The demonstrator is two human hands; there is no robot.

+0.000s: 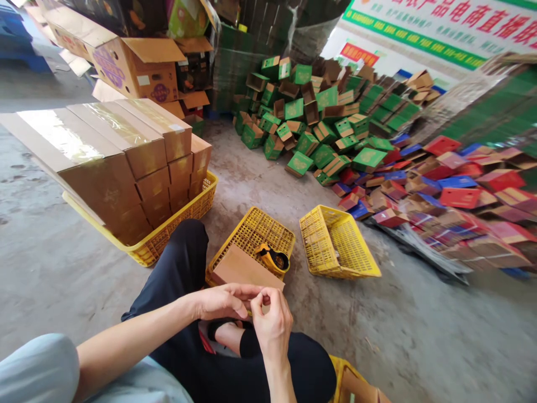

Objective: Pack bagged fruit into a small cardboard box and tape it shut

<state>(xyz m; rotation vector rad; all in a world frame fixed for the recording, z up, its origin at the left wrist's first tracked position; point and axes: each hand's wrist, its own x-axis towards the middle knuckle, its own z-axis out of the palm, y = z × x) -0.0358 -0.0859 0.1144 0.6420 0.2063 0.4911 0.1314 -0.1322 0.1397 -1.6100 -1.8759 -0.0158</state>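
Observation:
My left hand (224,302) and my right hand (272,322) meet above my lap, fingertips pinched together on something too small to make out. Just beyond them a flat brown cardboard piece (245,270) lies on an upturned yellow basket (251,232). A yellow and black tape dispenser (274,259) rests on that basket beside the cardboard. My legs in black trousers (180,280) are folded under my hands.
A yellow basket (168,235) at left holds several taped brown cartons (104,151). Another yellow basket (338,243) lies tilted on the concrete floor. Heaps of small green boxes (319,120) and red and blue boxes (453,193) fill the right side. Large cartons (126,61) stand behind.

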